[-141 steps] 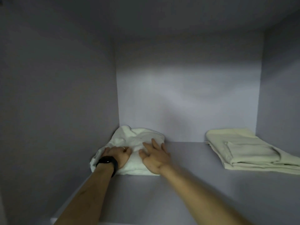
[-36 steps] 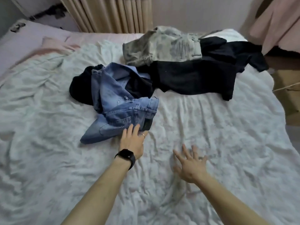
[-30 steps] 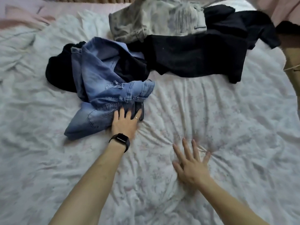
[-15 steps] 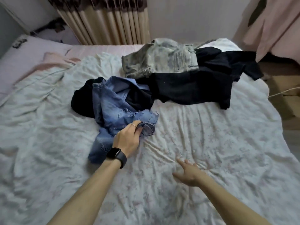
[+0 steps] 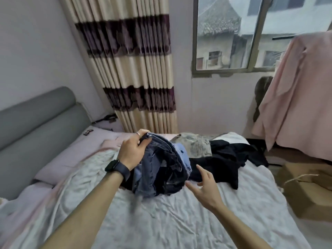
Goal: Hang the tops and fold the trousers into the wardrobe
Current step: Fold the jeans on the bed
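Your blue jeans [image 5: 161,168] hang bunched from your left hand [image 5: 133,150] above the middle of the bed, their waistband uppermost and their lower folds trailing down to the white sheet [image 5: 179,221]. Your left hand grips the waistband, fingers curled over its top edge and thumb pressed against the denim; there is a ring [image 5: 138,134] on one finger and a dark watch [image 5: 117,167] on the wrist. Your right hand [image 5: 206,186] is open just beside the jeans on their right, fingers spread and loosely bent, holding nothing; whether a fingertip touches the cloth you cannot tell.

Behind the jeans, further up the bed, a black garment [image 5: 221,162] lies spread across the sheet, and a pale, washed-out pair of trousers [image 5: 194,143] lies crumpled just beyond it, partly overlapped by the black cloth. A pinkish pillow [image 5: 62,164] lies at the left of the bed against a grey padded headboard [image 5: 36,119].

A cream curtain with dark purple bands [image 5: 136,69] hangs against the far wall, to the left of a window [image 5: 233,33] that looks out on grey roofs. At the right a pink garment [image 5: 301,96] hangs beside the bed, and below it stands a cardboard box [image 5: 309,191] with a length of string across its top
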`<state>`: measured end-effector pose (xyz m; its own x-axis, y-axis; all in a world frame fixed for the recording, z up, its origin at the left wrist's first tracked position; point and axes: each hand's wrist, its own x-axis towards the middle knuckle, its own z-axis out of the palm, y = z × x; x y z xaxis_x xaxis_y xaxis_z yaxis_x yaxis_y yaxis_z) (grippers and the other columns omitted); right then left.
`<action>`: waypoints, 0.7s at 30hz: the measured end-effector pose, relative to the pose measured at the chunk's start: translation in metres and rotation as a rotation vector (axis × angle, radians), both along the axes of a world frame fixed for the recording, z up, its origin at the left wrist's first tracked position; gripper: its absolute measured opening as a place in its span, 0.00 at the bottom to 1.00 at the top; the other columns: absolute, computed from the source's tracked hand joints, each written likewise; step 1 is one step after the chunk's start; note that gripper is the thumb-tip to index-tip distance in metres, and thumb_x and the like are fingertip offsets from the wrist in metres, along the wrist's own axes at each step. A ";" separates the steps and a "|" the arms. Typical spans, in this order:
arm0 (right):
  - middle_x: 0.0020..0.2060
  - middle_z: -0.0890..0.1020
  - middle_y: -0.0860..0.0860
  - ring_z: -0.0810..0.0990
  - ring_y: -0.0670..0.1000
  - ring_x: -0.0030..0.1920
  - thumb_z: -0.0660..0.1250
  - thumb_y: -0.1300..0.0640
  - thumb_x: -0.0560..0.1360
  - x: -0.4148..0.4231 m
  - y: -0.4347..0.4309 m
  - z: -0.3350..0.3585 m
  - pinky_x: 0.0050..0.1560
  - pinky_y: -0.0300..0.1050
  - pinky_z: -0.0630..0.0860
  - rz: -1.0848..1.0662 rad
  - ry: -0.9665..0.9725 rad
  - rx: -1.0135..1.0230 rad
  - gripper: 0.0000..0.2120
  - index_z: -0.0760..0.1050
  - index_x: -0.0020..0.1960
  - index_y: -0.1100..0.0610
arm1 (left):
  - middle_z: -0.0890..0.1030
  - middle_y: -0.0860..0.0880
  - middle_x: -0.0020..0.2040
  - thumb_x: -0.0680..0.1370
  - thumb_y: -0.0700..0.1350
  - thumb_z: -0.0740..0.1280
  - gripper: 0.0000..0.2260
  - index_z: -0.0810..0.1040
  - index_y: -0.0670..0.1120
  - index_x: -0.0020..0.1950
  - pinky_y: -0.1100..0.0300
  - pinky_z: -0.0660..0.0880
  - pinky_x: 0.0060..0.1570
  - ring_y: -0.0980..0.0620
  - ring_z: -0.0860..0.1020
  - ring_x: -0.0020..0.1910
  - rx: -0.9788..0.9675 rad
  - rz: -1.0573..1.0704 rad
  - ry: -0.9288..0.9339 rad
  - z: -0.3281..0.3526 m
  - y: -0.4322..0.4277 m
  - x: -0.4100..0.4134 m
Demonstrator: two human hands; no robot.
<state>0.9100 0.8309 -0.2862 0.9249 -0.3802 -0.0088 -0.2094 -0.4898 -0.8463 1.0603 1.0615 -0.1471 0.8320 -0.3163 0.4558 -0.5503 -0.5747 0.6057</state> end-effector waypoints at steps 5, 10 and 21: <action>0.58 0.81 0.48 0.80 0.46 0.56 0.70 0.25 0.65 -0.005 -0.001 0.068 0.60 0.45 0.77 0.071 0.011 -0.072 0.47 0.61 0.78 0.41 | 0.84 0.55 0.44 0.81 0.54 0.66 0.04 0.76 0.60 0.55 0.50 0.81 0.42 0.56 0.83 0.40 -0.047 -0.059 -0.029 0.080 0.005 -0.030; 0.39 0.83 0.38 0.81 0.37 0.41 0.68 0.29 0.71 0.001 0.032 0.113 0.46 0.30 0.72 0.215 -0.132 -0.202 0.37 0.61 0.77 0.36 | 0.84 0.54 0.41 0.80 0.52 0.68 0.05 0.79 0.55 0.55 0.50 0.79 0.44 0.51 0.83 0.41 -0.102 0.041 -0.134 0.133 0.018 -0.047; 0.58 0.78 0.47 0.82 0.57 0.54 0.65 0.41 0.73 -0.009 0.107 0.171 0.38 0.47 0.69 0.075 -0.253 -0.761 0.23 0.67 0.65 0.47 | 0.85 0.52 0.46 0.81 0.52 0.68 0.08 0.80 0.51 0.56 0.56 0.78 0.45 0.52 0.82 0.45 -0.085 0.096 -0.232 0.212 0.040 -0.070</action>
